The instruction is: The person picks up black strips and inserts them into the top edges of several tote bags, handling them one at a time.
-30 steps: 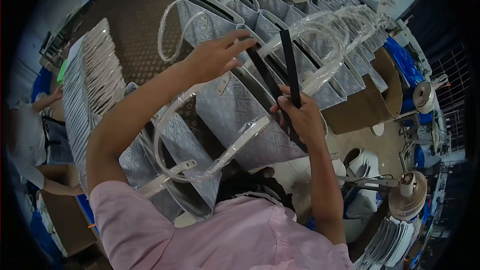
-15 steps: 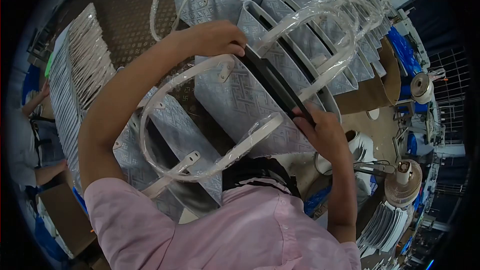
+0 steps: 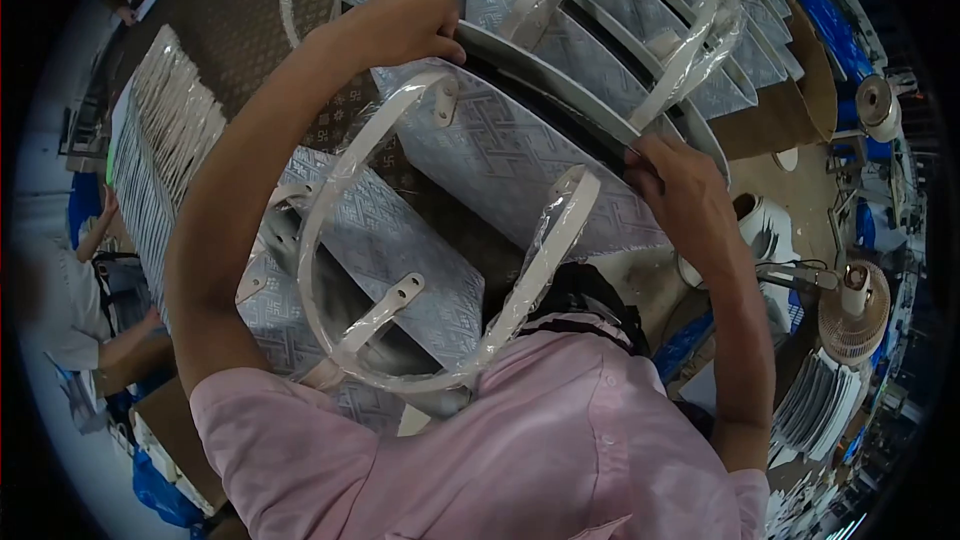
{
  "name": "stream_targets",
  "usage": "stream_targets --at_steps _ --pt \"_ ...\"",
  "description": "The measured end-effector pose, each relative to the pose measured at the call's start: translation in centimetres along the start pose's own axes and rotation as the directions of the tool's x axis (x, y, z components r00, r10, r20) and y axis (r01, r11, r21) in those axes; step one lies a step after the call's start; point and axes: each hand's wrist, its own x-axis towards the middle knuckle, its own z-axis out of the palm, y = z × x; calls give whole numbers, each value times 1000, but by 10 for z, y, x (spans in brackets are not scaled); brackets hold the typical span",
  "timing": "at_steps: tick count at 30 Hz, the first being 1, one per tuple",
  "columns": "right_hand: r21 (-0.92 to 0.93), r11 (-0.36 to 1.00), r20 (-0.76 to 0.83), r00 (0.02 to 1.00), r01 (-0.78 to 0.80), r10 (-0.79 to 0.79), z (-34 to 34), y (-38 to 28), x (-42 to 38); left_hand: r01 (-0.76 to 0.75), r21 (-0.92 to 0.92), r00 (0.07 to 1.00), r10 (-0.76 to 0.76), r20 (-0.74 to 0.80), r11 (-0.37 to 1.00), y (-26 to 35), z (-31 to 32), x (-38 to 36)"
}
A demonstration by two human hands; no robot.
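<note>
A silvery patterned bag (image 3: 500, 155) stands in front of me, its dark opening showing between my two hands. My left hand (image 3: 420, 25) pinches the rim at the bag's far left end. At the right end of the same rim, my right hand (image 3: 680, 185) is closed on the edge, its fingertips partly hidden. A white handle in clear plastic (image 3: 318, 230) loops out from the bag's near side over my left forearm's inner side. Below it lies another patterned bag (image 3: 400, 230) with a grey opening.
More patterned bags (image 3: 610, 40) stand in a row beyond, with wrapped handles. Stacked pale panels (image 3: 150, 160) are at the left, near a seated person (image 3: 80, 290). A cardboard box (image 3: 780, 120), a fan (image 3: 853, 312) and a thread cone (image 3: 878, 105) are at the right.
The view has shifted. The dark strip at the bag's opening is no longer raised between my hands, and my right hand now grips the rim's right end.
</note>
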Motion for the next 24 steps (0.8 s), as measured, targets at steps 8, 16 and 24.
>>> stream_targets --at_steps 8,16,24 --pt "-122 989 69 994 90 -82 0 9 6 144 129 988 -135 -73 981 8 9 10" --pt "-42 998 -97 995 -39 35 8 16 14 62 112 980 -39 -195 992 17 9 7" --pt "-60 995 -87 994 -77 72 7 15 15 83 123 975 -55 -215 989 8 12 8"
